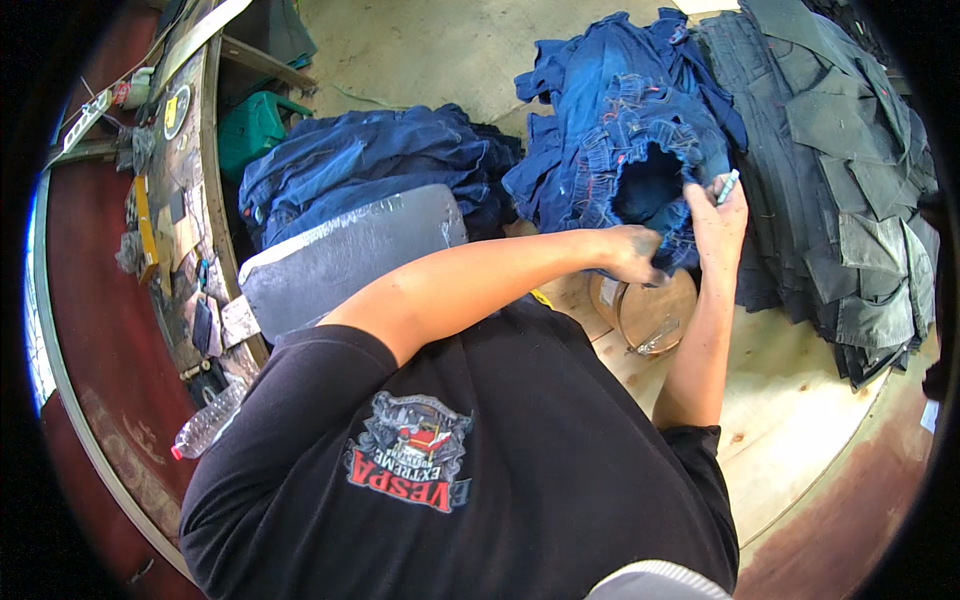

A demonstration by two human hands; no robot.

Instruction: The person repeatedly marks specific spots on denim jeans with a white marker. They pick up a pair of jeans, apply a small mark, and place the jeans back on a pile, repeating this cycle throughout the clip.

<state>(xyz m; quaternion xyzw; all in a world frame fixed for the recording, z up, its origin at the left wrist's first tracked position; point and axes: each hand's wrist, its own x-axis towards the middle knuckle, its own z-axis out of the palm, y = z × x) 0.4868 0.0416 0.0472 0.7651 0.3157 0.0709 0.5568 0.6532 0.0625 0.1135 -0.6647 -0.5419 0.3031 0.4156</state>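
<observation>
A pair of blue denim pants (600,150) with a gathered elastic waistband lies in front of me, its dark waist opening facing me. My left hand (636,256) is closed at the near edge of the waistband, its fingers partly hidden. At the right side of the opening, my right hand (718,222) is closed round a small pale stick-like tool (728,187), whose kind I cannot make out. The thumb side of that hand touches the waistband's edge. More blue denim spreads beneath and beyond the pants.
Folded blue denim (380,160) is piled at the left behind a grey padded board (350,260). Tall stacks of dark grey-green garments (850,170) stand at the right. A round wooden stool-like piece (650,310) sits below my hands. A cluttered wooden bench (190,200) and plastic bottle (210,420) are at the left.
</observation>
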